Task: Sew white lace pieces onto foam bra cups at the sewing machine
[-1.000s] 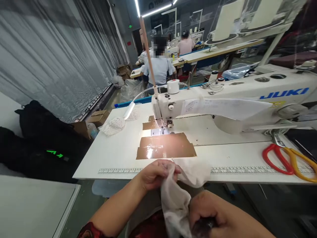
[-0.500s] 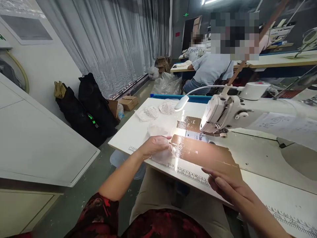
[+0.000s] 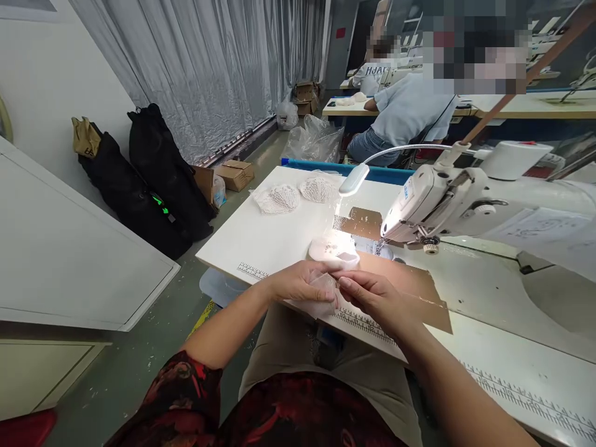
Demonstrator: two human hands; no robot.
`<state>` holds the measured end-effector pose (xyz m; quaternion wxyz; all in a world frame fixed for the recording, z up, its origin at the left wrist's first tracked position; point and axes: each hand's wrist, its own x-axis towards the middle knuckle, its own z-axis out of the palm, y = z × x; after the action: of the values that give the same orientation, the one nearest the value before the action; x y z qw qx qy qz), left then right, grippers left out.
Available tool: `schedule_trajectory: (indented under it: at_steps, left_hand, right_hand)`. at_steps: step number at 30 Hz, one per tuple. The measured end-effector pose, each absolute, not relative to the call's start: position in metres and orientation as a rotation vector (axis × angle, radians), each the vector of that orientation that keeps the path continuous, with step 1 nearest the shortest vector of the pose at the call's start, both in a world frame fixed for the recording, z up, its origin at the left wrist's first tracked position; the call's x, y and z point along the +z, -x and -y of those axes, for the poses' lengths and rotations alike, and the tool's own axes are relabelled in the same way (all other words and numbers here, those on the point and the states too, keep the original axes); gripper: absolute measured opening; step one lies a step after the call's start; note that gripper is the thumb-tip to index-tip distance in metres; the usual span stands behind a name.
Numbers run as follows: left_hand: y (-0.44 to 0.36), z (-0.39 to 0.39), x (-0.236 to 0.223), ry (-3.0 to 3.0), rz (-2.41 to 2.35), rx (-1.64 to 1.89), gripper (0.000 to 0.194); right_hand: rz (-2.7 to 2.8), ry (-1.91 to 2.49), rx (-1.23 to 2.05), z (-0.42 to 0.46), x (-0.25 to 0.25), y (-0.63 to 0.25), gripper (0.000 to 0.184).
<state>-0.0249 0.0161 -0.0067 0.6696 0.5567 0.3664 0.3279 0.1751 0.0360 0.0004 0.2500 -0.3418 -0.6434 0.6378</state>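
A white cup-shaped fabric piece [image 3: 335, 249], with sheer fabric [image 3: 321, 297] trailing from it, lies at the table's front edge, brightly lit. My left hand [image 3: 302, 282] is closed round the sheer part, thumb on top. My right hand [image 3: 365, 288] pinches at the fabric's edge, its fingertips close to my left ones; exactly what sits between them is too small to make out. Just beyond stands a white sewing machine [image 3: 419, 205], its needle area right of the fabric. Two lace cup-shaped pieces [image 3: 285, 198] lie farther back on the table.
Brown board [image 3: 419, 292] covers part of the white table [image 3: 233, 248], which has printed ruler marks. A lamp [image 3: 354, 180] on a bendy neck hangs over the work. Black bags [image 3: 161, 167] and cardboard boxes [image 3: 235, 175] stand left; a seated person [image 3: 405, 102] works beyond.
My right hand has moved left and inward to meet my left hand at the fabric. The white cup-shaped piece now shows above the hands. The view has shifted slightly.
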Motion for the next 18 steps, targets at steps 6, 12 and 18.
schedule_trajectory:
  at_steps: [6, 12, 18]
  left_hand:
    - [0.03, -0.011, 0.004, -1.383, -0.875, 0.868, 0.055]
    - [0.01, -0.003, 0.019, -1.317, -0.708, 0.926, 0.036]
    - [-0.03, -0.022, 0.015, -1.783, -0.77, 1.214, 0.031]
  right_hand:
    - [2.113, 1.26, 1.136, -0.042, -0.018, -0.231, 0.046]
    - [2.222, 1.472, 0.33, -0.041, -0.032, -0.294, 0.037]
    - [2.02, 0.947, 1.441, -0.023, -0.008, -0.232, 0.029]
